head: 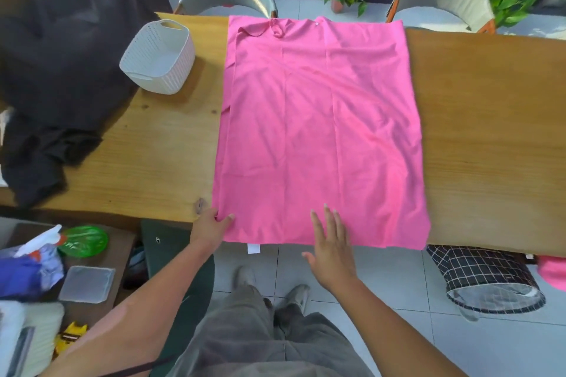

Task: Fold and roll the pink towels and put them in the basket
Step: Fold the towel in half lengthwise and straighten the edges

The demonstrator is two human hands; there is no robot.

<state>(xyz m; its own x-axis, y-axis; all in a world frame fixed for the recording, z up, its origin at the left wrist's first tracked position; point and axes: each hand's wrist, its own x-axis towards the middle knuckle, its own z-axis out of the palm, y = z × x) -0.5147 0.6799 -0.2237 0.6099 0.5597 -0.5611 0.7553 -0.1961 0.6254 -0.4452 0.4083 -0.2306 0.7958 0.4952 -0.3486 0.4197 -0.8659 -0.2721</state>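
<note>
From your head camera, the pink towel (318, 131) lies spread flat across the wooden table (159, 147), reaching from the far edge to the near one, with its near hem hanging just over the edge and a small white tag (253, 248) showing below it. Your left hand (211, 226) pinches the towel's near left corner, thumb on top of the cloth and the fingers curled at its edge. Your right hand (330, 251) is flat and spread, fingers (329, 220) lying on the towel near the middle of the near hem, gripping nothing. The white woven basket (159, 56) stands on the table to the left of the towel, apart from it (nothing shows inside). A heap of dark cloth (52, 76) covers the table's left end, just beside the basket. Under the table at right sits a black checked hamper (487, 278), with more pink cloth (552, 272) at the frame's edge.
</note>
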